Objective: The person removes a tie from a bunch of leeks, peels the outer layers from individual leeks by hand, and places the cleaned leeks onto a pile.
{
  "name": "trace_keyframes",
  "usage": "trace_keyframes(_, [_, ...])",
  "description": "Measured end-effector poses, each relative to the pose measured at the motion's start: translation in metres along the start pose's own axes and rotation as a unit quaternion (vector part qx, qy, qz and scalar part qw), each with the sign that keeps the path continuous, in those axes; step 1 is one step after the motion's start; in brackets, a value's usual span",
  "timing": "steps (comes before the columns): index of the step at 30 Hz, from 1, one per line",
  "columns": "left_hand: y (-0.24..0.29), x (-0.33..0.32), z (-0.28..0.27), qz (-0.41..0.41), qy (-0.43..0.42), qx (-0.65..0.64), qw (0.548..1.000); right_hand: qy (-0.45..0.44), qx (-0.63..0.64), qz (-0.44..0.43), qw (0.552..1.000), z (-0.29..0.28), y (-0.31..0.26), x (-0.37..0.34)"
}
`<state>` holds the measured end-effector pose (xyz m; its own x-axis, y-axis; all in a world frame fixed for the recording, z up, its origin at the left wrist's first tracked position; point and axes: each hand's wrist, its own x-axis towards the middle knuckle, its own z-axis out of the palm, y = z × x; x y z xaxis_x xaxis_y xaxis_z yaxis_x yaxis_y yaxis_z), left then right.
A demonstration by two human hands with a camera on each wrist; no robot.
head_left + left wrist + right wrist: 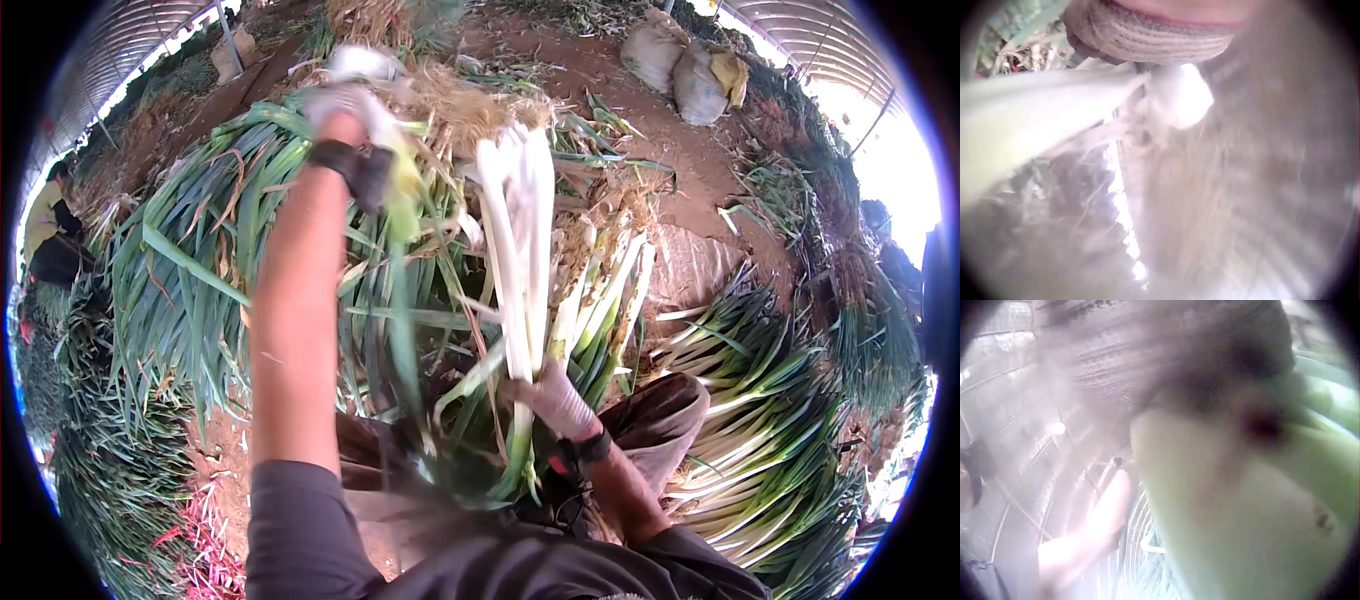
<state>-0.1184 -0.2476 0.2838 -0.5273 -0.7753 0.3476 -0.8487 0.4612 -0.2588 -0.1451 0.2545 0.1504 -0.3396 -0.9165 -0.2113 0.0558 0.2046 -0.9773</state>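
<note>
My gloved right hand (556, 400) grips a small bunch of long green onions (517, 250) low on their stalks. Their white ends point away from me and the green leaves hang toward my lap. In the right wrist view, the gloved fingers (1166, 356) curl over a thick pale green stalk (1210, 506). Stretched out over the pile, my left hand (345, 105) is blurred. A pale green onion stalk (1029, 119) runs under its curled fingers (1154, 37) in the left wrist view. Yellow-green leaf (403, 190) trails below that hand in the head view.
A large heap of untrimmed green onions (200, 220) lies at the left, with dry roots (460, 100) at its far end. Cleaned ones (740, 440) lie in rows at the right. Sacks (690, 75) stand farther back. Another person (55, 225) is at the far left.
</note>
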Motion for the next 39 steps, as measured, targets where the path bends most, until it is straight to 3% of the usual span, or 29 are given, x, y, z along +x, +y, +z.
trace_keyframes(1, [-0.023,-0.001,-0.019,-0.126,0.011,-0.304,0.944,0.027,0.021,-0.009,0.999,-0.001,0.0,-0.01])
trace_keyframes(2, [-0.045,-0.012,-0.062,-0.233,0.015,-0.574,0.785,0.026,0.047,-0.007,0.999,-0.008,0.007,-0.009])
trace_keyframes(4, [-0.039,-0.036,-0.105,-0.2,-0.013,-0.724,0.66,0.044,0.065,0.023,0.997,-0.009,0.012,-0.006])
trace_keyframes(5, [-0.018,-0.053,-0.121,-0.083,-0.032,-0.65,0.755,0.058,0.047,0.048,0.996,-0.008,0.004,0.001])
trace_keyframes(7, [0.025,-0.096,-0.126,0.179,0.008,-0.598,0.781,0.015,0.019,0.047,0.999,-0.007,0.007,0.015])
trace_keyframes(9, [0.069,-0.119,-0.139,0.24,-0.048,-0.497,0.832,0.0,0.0,0.031,1.0,0.003,-0.003,0.014])
trace_keyframes(11, [0.103,-0.126,-0.117,0.241,-0.098,-0.582,0.77,-0.002,0.017,-0.002,1.0,0.007,0.002,0.012])
trace_keyframes(13, [0.107,-0.154,-0.143,0.17,-0.188,-0.568,0.783,-0.008,0.049,-0.003,0.999,0.009,-0.015,0.005])
trace_keyframes(14, [0.112,-0.153,-0.141,0.167,-0.227,-0.588,0.758,0.002,0.025,0.001,1.0,0.007,-0.012,0.005])
trace_keyframes(18, [0.125,-0.146,-0.127,0.178,-0.225,-0.595,0.75,-0.001,-0.007,-0.002,1.0,0.004,0.012,0.015])
trace_keyframes(25, [0.136,-0.112,-0.109,0.201,-0.364,-0.533,0.737,-0.031,0.013,-0.025,0.999,0.012,0.004,0.012])
trace_keyframes(26, [0.135,-0.115,-0.119,0.202,-0.346,-0.496,0.77,-0.033,0.015,-0.028,0.999,0.013,0.005,0.013])
trace_keyframes(29, [0.136,-0.114,-0.117,0.242,-0.341,-0.476,0.774,-0.036,0.021,-0.02,0.999,0.012,0.002,0.011])
trace_keyframes(34, [0.127,-0.121,-0.117,0.164,-0.319,-0.517,0.777,-0.042,0.023,-0.035,0.998,0.011,0.01,0.015])
trace_keyframes(37, [0.139,-0.122,-0.124,0.093,-0.254,-0.389,0.88,-0.041,0.02,-0.026,0.999,0.008,0.01,0.014])
trace_keyframes(38, [0.137,-0.113,-0.136,0.075,-0.256,-0.282,0.921,-0.04,0.023,-0.029,0.999,0.009,0.006,0.011])
trace_keyframes(39, [0.122,-0.106,-0.129,0.085,-0.159,-0.343,0.922,-0.039,0.026,-0.032,0.998,0.011,-0.005,0.007])
